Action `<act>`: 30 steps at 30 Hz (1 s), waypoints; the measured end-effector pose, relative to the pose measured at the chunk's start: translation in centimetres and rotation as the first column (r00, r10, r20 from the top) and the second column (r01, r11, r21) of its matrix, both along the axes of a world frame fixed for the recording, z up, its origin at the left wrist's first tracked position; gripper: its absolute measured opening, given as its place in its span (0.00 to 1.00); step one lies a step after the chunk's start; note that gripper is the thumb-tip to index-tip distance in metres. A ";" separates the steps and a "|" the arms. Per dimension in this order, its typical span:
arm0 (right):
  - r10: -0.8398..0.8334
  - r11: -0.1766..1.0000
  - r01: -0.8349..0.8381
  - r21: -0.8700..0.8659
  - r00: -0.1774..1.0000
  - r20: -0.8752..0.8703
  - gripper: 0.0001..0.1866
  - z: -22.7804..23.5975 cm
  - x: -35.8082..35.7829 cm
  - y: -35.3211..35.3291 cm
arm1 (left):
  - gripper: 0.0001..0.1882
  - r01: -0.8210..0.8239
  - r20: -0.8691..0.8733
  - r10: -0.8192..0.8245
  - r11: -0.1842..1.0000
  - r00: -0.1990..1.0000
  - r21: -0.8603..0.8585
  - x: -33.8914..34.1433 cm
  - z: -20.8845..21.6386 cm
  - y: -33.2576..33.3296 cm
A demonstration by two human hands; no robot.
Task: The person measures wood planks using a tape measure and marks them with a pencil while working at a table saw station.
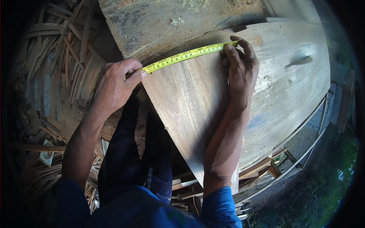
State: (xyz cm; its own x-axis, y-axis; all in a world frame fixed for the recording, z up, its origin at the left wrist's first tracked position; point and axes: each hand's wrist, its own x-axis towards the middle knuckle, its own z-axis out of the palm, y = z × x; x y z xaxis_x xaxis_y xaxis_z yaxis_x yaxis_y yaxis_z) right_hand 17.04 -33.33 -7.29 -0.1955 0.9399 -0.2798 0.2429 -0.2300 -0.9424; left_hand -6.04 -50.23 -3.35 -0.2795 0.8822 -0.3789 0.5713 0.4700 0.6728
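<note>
A yellow tape measure blade stretches between my two hands, along the far edge of a pale wooden board. My left hand pinches the blade between thumb and fingers at the board's far left corner. At the other end my right hand grips the blade between thumb and fingertips, its forearm crossing above the board. No tape case shows in view.
A worn bench top dusted with sawdust lies beyond the board. On the right a wide wooden surface carries a small raised wood piece. Thin wood offcuts heap on the floor at left. Timber pieces lie lower right.
</note>
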 end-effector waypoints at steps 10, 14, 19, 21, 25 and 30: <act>0.043 0.998 -0.045 0.047 0.999 0.029 0.14 -0.1 -0.6 -0.4 | 0.10 -0.023 0.021 0.022 0.999 1.000 0.047 0.0 -0.6 -0.8; 0.023 0.999 -0.027 0.039 0.996 0.084 0.14 1.0 -0.5 -0.3 | 0.12 0.010 0.050 -0.010 1.000 0.999 0.009 -0.2 -0.4 0.1; 0.036 0.997 -0.050 0.062 0.977 0.211 0.15 0.9 -0.7 -0.4 | 0.13 0.055 0.038 -0.057 0.997 0.998 0.046 -0.8 -1.1 -0.1; 0.028 0.996 -0.046 0.072 0.970 0.241 0.16 0.7 -0.9 -0.5 | 0.12 0.051 0.022 -0.052 0.997 0.998 0.050 -0.9 -1.1 -0.4; 0.005 0.999 -0.016 0.045 0.975 0.222 0.16 0.3 -0.9 -0.5 | 0.12 0.054 -0.004 -0.054 0.996 0.999 0.072 -0.7 -1.5 -0.6; 0.022 0.995 -0.048 0.088 0.961 0.276 0.17 0.2 -0.8 -0.4 | 0.13 0.054 0.015 -0.055 0.998 0.998 0.023 -0.8 -0.9 -0.3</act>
